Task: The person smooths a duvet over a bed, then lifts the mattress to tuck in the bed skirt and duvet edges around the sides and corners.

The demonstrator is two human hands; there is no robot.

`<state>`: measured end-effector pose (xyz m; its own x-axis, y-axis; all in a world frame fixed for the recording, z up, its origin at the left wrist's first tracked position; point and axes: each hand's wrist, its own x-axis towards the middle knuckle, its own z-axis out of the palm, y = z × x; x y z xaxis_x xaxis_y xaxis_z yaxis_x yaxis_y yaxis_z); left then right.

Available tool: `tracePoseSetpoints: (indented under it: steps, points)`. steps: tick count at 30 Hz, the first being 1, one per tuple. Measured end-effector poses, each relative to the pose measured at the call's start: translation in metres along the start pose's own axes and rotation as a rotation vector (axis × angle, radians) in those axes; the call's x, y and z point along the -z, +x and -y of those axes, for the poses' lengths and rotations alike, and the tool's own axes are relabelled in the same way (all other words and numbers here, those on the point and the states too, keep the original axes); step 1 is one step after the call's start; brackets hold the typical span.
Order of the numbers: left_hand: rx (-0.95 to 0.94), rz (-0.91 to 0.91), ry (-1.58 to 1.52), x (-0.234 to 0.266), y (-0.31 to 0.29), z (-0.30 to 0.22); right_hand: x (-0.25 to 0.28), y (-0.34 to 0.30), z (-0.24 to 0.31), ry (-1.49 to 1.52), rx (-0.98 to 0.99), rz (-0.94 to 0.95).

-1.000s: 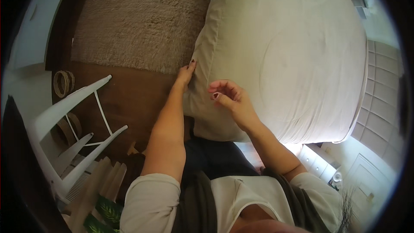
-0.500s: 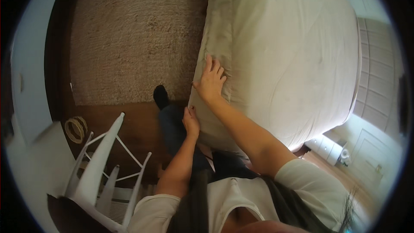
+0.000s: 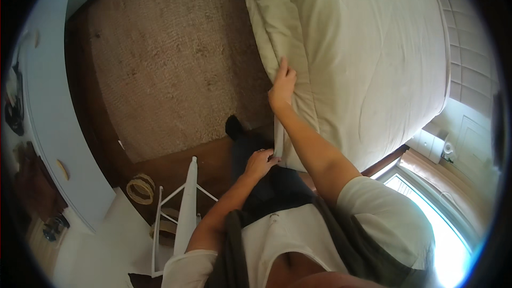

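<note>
A thick beige duvet (image 3: 368, 69) covers the bed on the right and hangs over its near left side. My right hand (image 3: 283, 85) grips the folded edge of the duvet, thumb and fingers closed on the cloth. Lower down, close to my knees, my left hand (image 3: 260, 164) pinches the duvet's near corner between thumb and fingers. A narrow strip of the edge stretches between my two hands. Along the side, the cloth forms a long raised fold running away from me.
A brown shaggy rug (image 3: 170, 64) lies left of the bed. A white chair (image 3: 186, 197) and woven baskets (image 3: 141, 189) stand at lower left, beside a pale dresser (image 3: 61, 112). The padded headboard (image 3: 472, 48) rises at right, near a white nightstand (image 3: 426, 143) and bright window (image 3: 453, 229).
My right hand has gone from lying spread on the duvet to gripping its edge. My left hand now draws the corner toward me. The view has turned, bringing in more dresser and the window.
</note>
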<state>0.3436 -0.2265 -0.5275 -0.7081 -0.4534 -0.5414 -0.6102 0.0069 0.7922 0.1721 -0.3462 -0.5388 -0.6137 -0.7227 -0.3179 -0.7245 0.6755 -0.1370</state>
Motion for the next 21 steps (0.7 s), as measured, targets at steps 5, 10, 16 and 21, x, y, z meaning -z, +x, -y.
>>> tracePoseSetpoints:
  steps: [5,10,16,21]
  points:
    - [0.081,-0.100,-0.466,0.054,0.064,0.025,-0.033,0.034,-0.060,0.370,0.191,0.125]
    - [0.342,-0.171,-0.832,0.125,0.164,-0.017,-0.016,0.012,-0.036,0.844,0.209,0.109]
    - [0.309,-0.015,-1.297,0.197,0.278,-0.054,0.002,0.005,-0.038,0.821,0.114,0.272]
    - [0.189,-0.107,-1.379,0.320,0.376,-0.082,-0.017,0.023,-0.040,0.823,-0.033,0.340]
